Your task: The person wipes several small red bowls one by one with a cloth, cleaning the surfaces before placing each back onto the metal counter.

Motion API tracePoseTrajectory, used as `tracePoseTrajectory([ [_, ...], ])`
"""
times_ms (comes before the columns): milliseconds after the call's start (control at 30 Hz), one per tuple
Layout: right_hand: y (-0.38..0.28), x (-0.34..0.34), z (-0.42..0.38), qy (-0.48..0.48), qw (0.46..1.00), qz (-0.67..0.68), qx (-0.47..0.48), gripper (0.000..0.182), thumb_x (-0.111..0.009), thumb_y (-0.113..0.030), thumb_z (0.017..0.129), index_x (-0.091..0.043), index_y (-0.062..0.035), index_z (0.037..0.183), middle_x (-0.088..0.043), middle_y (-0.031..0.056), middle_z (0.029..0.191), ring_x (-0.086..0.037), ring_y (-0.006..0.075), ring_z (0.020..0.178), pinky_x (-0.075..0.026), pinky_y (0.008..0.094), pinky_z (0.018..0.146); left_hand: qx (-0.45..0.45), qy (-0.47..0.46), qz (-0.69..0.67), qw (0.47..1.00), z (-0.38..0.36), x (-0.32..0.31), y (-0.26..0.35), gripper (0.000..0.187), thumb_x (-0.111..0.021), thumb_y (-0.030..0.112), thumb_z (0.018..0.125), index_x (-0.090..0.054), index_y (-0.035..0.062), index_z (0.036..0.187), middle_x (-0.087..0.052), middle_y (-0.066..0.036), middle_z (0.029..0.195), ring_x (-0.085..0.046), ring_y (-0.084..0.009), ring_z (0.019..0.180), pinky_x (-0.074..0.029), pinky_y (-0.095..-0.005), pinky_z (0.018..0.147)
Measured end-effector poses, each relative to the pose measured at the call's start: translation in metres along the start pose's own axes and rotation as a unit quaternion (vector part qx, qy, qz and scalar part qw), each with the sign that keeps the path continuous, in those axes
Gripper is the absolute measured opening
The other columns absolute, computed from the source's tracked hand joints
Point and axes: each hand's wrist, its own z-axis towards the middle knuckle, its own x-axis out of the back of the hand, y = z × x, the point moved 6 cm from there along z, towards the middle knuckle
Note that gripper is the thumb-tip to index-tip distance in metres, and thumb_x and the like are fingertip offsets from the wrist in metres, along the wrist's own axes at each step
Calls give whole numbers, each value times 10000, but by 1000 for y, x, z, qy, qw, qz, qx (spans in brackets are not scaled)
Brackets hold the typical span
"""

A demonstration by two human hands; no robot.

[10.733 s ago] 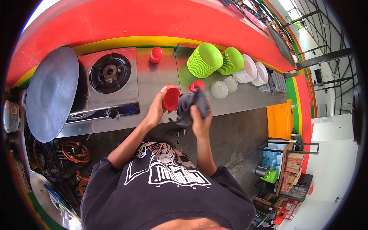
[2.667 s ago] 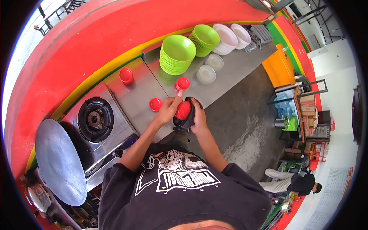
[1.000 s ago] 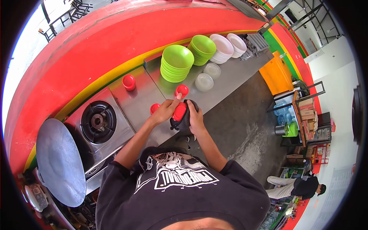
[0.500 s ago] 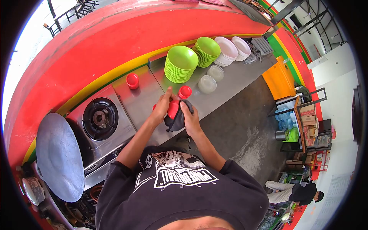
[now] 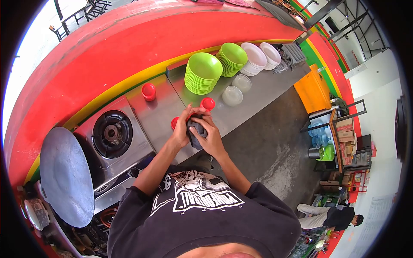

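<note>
My left hand (image 5: 182,127) is closed around a small red bowl (image 5: 194,115), mostly hidden by my fingers and a cloth. With bent fingers, my right hand (image 5: 209,134) presses the dark grey cloth (image 5: 196,131) against the bowl. Just beyond my hands, red bowls (image 5: 207,103) stand on the steel counter (image 5: 245,109). Another red piece (image 5: 174,123) shows partly behind my left wrist. Farther left sits a red bowl stack (image 5: 149,91).
Stacks of green bowls (image 5: 202,77) and white bowls (image 5: 254,56) line the back. Clear bowls (image 5: 232,95) stand nearer. At left are a gas burner (image 5: 112,133) and a large wok (image 5: 66,176). A person (image 5: 335,216) stands at far right.
The cloth has been drawn over and around the red bowl, which showed more before. My right hand has shifted closer to my left, its fingers now over the cloth.
</note>
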Motion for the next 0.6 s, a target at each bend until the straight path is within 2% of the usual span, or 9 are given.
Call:
tracePoseTrajectory([
  [133,-24,0,-3,25,996,-80,22,341,-659,-208,893,-626,1,1160,-604,169,1109,-629,343,932,-498,371,804,-39,29,3,999,2,6,0,440,-380,362,1029,-598,-7,1128,-648,-149,1113,-602,-246,1036,-462,-374,972],
  [167,-25,-3,-5,8,996,-89,26,335,-673,-182,882,-628,13,1150,-621,180,1065,-640,333,893,-505,366,779,-47,47,2,998,2,10,1,424,-374,318,1032,-595,-28,1141,-656,-145,1104,-609,-243,1042,-464,-375,973],
  [267,-16,-6,-10,-49,998,37,8,344,-681,-150,877,-617,23,1167,-647,171,1011,-656,289,895,-507,348,777,-34,76,18,996,-3,13,7,418,-385,297,1027,-585,-42,1168,-654,-151,1129,-615,-246,1055,-462,-376,981],
  [300,-13,-7,-12,-51,991,108,-55,353,-693,-165,865,-623,31,1150,-673,175,1028,-658,311,955,-503,358,839,-30,68,15,997,-4,12,7,423,-402,295,1013,-577,-47,1190,-650,-157,1148,-621,-258,1062,-461,-384,990],
  [400,-18,-7,-9,-18,976,204,-74,370,-697,-150,856,-619,24,1173,-663,189,1087,-648,309,1013,-485,361,895,-44,54,-37,997,-10,8,3,438,-418,313,999,-583,-45,1190,-654,-160,1144,-624,-262,1055,-461,-386,991],
  [433,-22,-5,-6,-11,990,141,-11,390,-701,-136,861,-600,28,1200,-645,179,1104,-637,258,1013,-474,341,899,-63,53,-20,996,-8,16,-1,438,-430,330,988,-603,-39,1147,-661,-163,1116,-628,-267,1040,-462,-388,990],
  [533,-25,-5,-8,13,999,19,45,415,-720,-138,838,-598,29,1197,-623,195,1148,-622,314,1050,-472,373,928,-81,86,-5,993,-11,26,1,414,-437,321,987,-619,-36,1091,-666,-167,1087,-628,-265,1028,-469,-391,980],
  [567,-20,-8,-12,-41,999,26,5,446,-737,-141,815,-593,31,1201,-615,202,1156,-611,352,1064,-464,394,956,-77,120,26,989,-10,32,5,390,-447,311,983,-621,-32,1053,-665,-171,1067,-631,-272,1013,-487,-394,950],
  [600,-21,-11,-12,-76,996,50,7,454,-742,-143,811,-592,30,1203,-614,205,1156,-611,349,1066,-463,392,955,-72,129,28,989,-10,36,6,393,-452,318,981,-621,-31,1048,-665,-171,1062,-635,-274,1003,-492,-397,940],
])
